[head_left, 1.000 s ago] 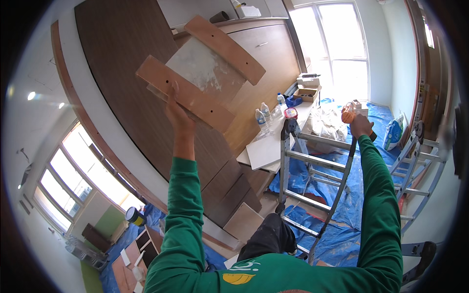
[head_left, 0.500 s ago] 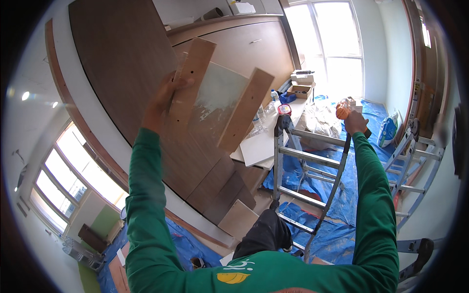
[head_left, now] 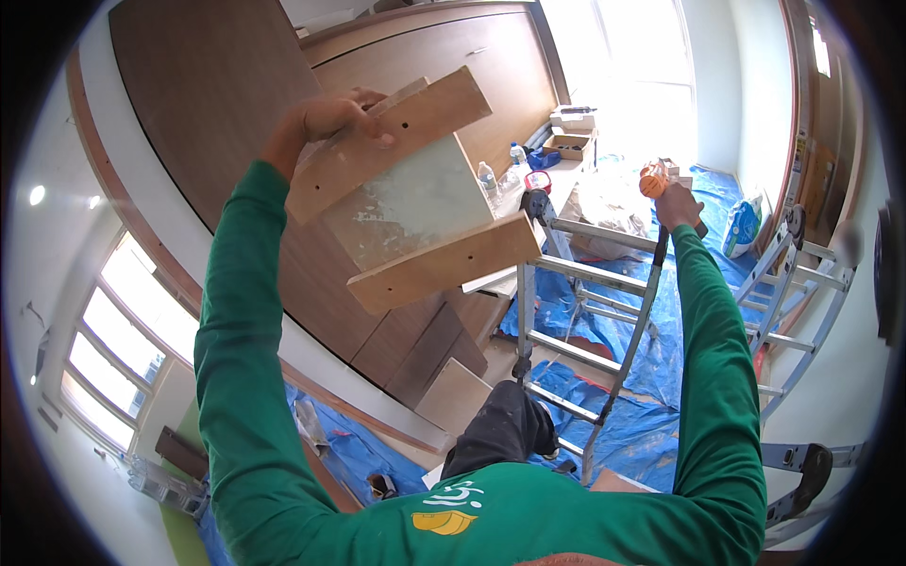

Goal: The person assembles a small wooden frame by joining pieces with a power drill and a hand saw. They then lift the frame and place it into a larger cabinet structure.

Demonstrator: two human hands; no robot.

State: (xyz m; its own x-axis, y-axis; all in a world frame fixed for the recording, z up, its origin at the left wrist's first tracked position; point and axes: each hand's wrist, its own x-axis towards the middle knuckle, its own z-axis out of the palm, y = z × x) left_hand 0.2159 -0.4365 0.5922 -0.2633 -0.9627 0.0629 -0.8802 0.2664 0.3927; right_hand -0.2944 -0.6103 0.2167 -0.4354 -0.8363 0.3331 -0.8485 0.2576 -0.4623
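My left hand (head_left: pixel 342 121) is raised, its fingers closed over the upper edge of a board with two wooden strips (head_left: pixel 406 141). Two light-brown strips with dark holes run along opposite sides of the board. Between them the pale panel (head_left: pixel 412 203) carries whitish smears. The piece hangs tilted in the air before the brown cabinet panels (head_left: pixel 236 141). Farther right, my right hand (head_left: pixel 678 206) is wrapped round an orange-and-dark power tool (head_left: pixel 653 181), its exact kind partly hidden by the fingers. That hand is just above the side rail of an aluminium stepladder (head_left: pixel 590 269).
Blue plastic sheeting (head_left: pixel 651 363) covers the floor. Another ladder (head_left: pixel 788 311) leans by the right wall. Bottles (head_left: pixel 487 179) and an open cardboard box (head_left: pixel 568 146) stand on the bench near the bright window. A loose board (head_left: pixel 453 396) lies beside my knee.
The board with strips has turned clockwise, its strips now nearer to level. My left hand has risen and now grips it from above. My right hand has shifted slightly left, still holding the tool.
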